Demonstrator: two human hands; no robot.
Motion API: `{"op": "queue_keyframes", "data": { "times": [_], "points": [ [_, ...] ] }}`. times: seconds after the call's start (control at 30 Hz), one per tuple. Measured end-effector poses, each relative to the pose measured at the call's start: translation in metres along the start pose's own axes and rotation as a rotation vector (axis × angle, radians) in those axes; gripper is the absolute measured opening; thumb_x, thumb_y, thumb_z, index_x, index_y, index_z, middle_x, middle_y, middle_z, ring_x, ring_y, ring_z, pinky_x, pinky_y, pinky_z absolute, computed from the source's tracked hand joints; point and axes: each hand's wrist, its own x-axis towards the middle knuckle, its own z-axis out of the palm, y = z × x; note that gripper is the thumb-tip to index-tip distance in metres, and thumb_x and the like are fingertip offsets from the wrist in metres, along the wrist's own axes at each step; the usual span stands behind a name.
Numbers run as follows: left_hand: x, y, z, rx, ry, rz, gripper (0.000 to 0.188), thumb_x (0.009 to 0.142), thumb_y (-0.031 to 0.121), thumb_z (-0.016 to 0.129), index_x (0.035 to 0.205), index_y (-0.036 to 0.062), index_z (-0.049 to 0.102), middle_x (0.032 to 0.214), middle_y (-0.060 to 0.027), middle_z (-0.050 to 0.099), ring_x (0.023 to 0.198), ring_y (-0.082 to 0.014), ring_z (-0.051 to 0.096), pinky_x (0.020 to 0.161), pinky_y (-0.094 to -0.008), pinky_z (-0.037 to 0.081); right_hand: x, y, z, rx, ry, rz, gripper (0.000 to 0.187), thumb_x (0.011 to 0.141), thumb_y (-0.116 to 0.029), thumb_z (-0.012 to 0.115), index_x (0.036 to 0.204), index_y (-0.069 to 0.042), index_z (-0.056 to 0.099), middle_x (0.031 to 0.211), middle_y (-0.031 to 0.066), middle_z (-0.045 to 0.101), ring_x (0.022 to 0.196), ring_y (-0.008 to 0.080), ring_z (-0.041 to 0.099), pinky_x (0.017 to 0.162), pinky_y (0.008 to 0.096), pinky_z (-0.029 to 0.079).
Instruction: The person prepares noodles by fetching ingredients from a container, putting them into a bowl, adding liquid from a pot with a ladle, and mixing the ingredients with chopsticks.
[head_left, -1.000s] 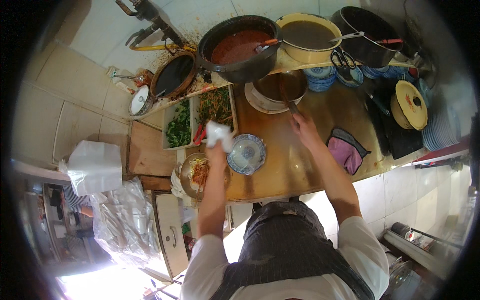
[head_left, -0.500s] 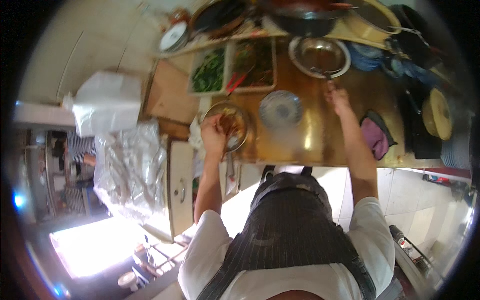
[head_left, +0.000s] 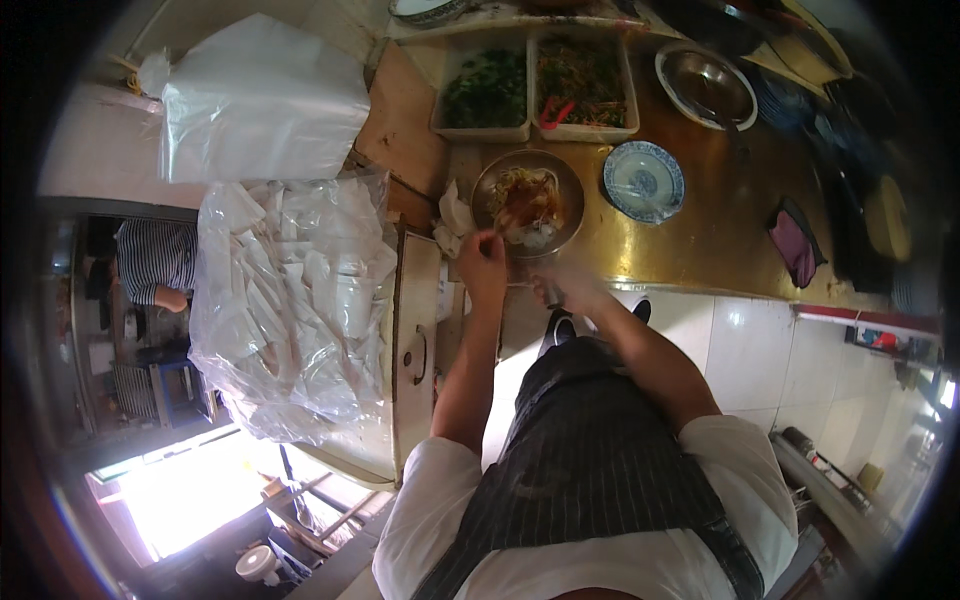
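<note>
A metal bowl (head_left: pixel 528 200) of noodles with orange sauce sits at the near edge of the brown counter (head_left: pixel 720 235). My left hand (head_left: pixel 483 262) is at the bowl's near rim with its fingers pinched together on it. My right hand (head_left: pixel 565 288) is blurred, just below the counter edge and right of the left hand. A thin pale stick (head_left: pixel 520 285) runs from it toward the left hand. A blue-and-white bowl (head_left: pixel 644 180) stands to the right of the metal bowl. Crumpled white paper (head_left: pixel 455 215) lies to its left.
Behind the bowl stand a tray of greens (head_left: pixel 487 88) and a tray of shredded vegetables (head_left: pixel 585 85). A metal basin (head_left: pixel 705 85) and a pink cloth (head_left: pixel 795 245) lie to the right. A plastic bag of white containers (head_left: pixel 290 300) and a striped-shirted person (head_left: pixel 155 260) are at left.
The view has tilted down and toward me. My right hand has come back from the far basin to the counter's near edge. My left hand has dropped to the bowl's near rim.
</note>
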Motion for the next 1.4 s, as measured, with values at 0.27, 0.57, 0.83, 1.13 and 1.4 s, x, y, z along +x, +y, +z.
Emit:
{"op": "queue_keyframes", "data": {
  "times": [0.27,0.57,0.83,1.13,1.4],
  "points": [
    [0.087,0.101,-0.02,-0.036,-0.127,0.321,0.021,0.085,0.022,0.065,0.079,0.0025,0.061,0.064,-0.0102,0.058,0.061,-0.0191,0.059,0.057,-0.0318,0.046,-0.066,-0.013,0.021,-0.212,0.086,-0.13,0.012,0.082,-0.011,0.056,0.074,-0.008,0.048,0.063,0.0025,0.046,0.051,0.0123,0.045,0.043,0.0265,0.039],
    [0.063,0.165,-0.039,-0.451,-0.57,0.457,0.018,0.085,0.018,0.066,0.081,0.0007,0.062,0.066,-0.0055,0.059,0.06,-0.01,0.053,0.057,-0.0274,0.044,-0.157,-0.047,0.028,-0.143,0.153,-0.238,0.01,0.08,-0.009,0.056,0.074,-0.008,0.048,0.063,0.001,0.045,0.049,0.0104,0.043,0.04,0.0258,0.035],
    [0.051,0.22,-0.011,-0.427,-0.62,0.66,0.009,0.08,0.01,0.069,0.081,0.0012,0.065,0.077,-0.0069,0.065,0.069,-0.0136,0.059,0.064,-0.0276,0.047,-0.197,-0.061,0.007,-0.071,0.095,-0.236,0.008,0.081,-0.008,0.056,0.081,-0.008,0.048,0.061,-0.0007,0.043,0.047,0.0089,0.041,0.039,0.0245,0.033],
    [0.04,0.232,0.016,-0.431,-0.769,0.686,0.018,0.079,0.017,0.071,0.08,0.001,0.062,0.074,-0.0109,0.063,0.064,-0.021,0.059,0.062,-0.0291,0.047,-0.231,-0.067,-0.025,-0.005,0.094,-0.273,0.008,0.081,-0.009,0.056,0.08,-0.009,0.048,0.062,-0.0005,0.044,0.047,0.0084,0.039,0.039,0.0228,0.031],
    [0.032,0.25,0.033,-0.27,-0.804,0.757,0.02,0.078,0.018,0.071,0.078,0.0018,0.06,0.071,-0.0139,0.06,0.063,-0.0239,0.057,0.061,-0.0323,0.045,-0.23,-0.064,-0.018,0.075,0.162,-0.297,0.012,0.083,-0.008,0.056,0.075,-0.009,0.047,0.063,-0.0014,0.041,0.048,0.0083,0.036,0.04,0.0223,0.028]
  ]
}}
